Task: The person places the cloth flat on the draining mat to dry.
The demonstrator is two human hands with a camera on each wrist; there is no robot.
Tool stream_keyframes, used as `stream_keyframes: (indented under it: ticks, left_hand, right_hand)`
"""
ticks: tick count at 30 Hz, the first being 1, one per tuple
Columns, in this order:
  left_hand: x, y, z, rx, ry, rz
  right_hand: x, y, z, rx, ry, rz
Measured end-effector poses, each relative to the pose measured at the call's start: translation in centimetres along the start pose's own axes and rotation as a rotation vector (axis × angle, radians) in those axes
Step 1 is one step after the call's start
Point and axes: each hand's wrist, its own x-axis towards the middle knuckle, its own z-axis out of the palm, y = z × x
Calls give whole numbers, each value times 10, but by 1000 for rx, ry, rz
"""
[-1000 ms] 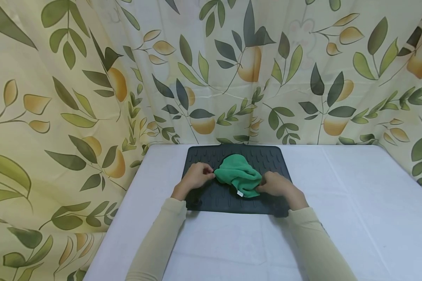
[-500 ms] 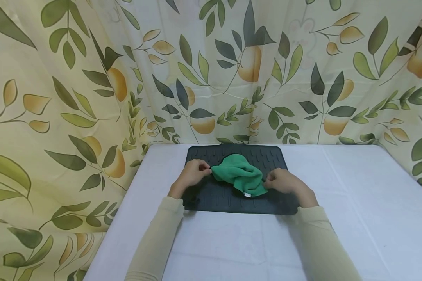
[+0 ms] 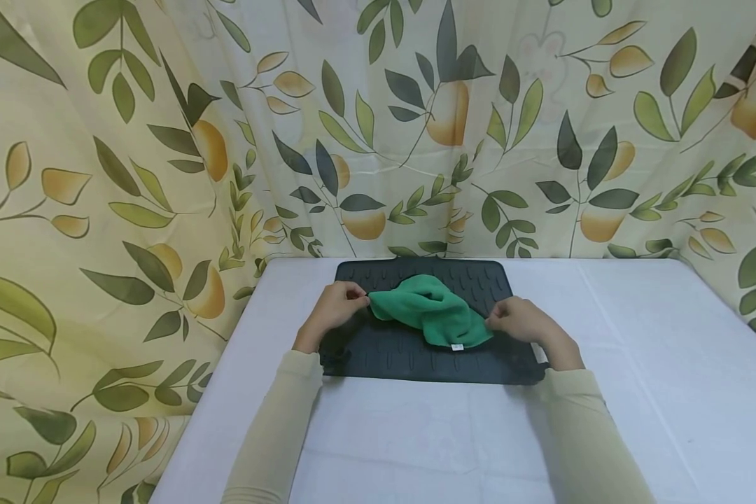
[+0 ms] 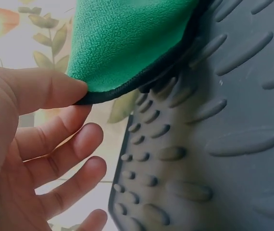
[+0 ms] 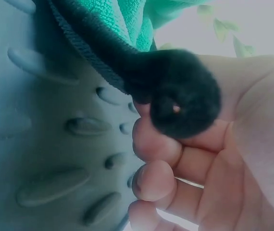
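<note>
A green microfibre cloth (image 3: 425, 308) with dark edging (image 4: 127, 86) and a small white tag (image 3: 457, 347) hangs in loose folds over a black ridged mat (image 3: 403, 364). My left hand (image 3: 337, 304) pinches its left corner between thumb and forefinger; the other fingers are spread loosely in the left wrist view. At the cloth's right corner, my right hand (image 3: 526, 322) pinches the edge, with its remaining fingers curled below. In the right wrist view a dark rounded piece (image 5: 187, 96) at the cloth's edge covers the thumb tip.
The mat lies on a white-covered table (image 3: 636, 364), near its back edge. Behind and to the left hangs a curtain (image 3: 479, 175) printed with leaves and fruit. White tablecloth shows on both sides of the mat and in front.
Both hands have moved apart, left hand leftward and right hand rightward, each slightly farther back. The cloth has been drawn wider between them, and its tag has shifted right.
</note>
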Motion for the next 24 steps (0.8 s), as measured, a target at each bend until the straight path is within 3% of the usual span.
stream_keyframes:
  ticks: [10, 24]
  left_hand:
    - [-1, -6, -8, -18, 28, -33]
    - [-4, -9, -13, -18, 31, -73]
  right_hand:
    - [-3, 10, -6, 40, 42, 44]
    - [-7, 13, -13, 56, 32, 75]
